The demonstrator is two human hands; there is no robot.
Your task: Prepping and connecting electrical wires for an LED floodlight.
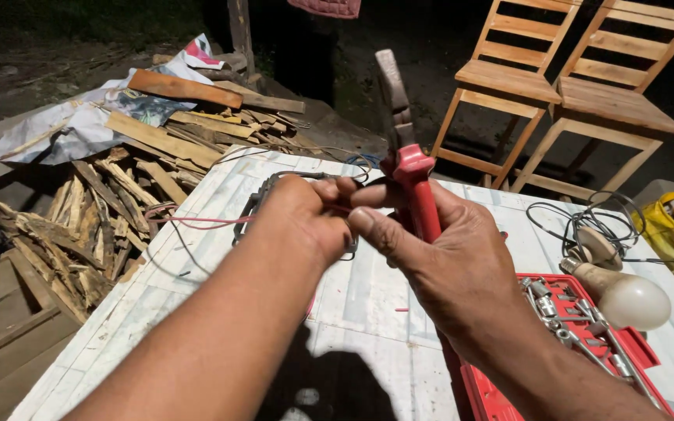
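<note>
Over pale planked table point(368, 312), right hand point(446, 257) gripping red-handled steel pliers point(409, 148), left hand point(306, 214) pinching wire

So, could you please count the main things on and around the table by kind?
Pliers: 1
Light bulb: 1
Red socket tray: 1
Wooden chairs: 2
Pile of scrap wood: 1
Total: 6

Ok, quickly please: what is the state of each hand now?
Left hand: closed, pinching a thin red wire.
Right hand: closed around red-handled pliers, pointing up.
</note>
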